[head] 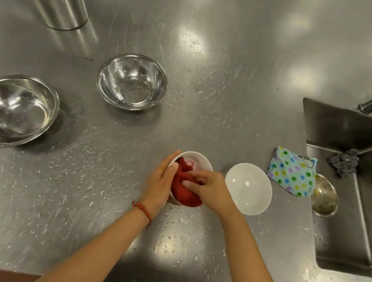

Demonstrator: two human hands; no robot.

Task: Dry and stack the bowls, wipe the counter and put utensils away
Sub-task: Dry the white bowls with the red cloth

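Hands: left hand [161, 181] cupped the white bowl [197, 161] near the counter [217, 60] front edge; right hand [209, 187] pinched a red cloth [184, 193] inside it.
Steel bowls [12, 110]: left edge, wet.
Second bowl [248, 188]: just right.
Risk: wet counter, bowl might slip.
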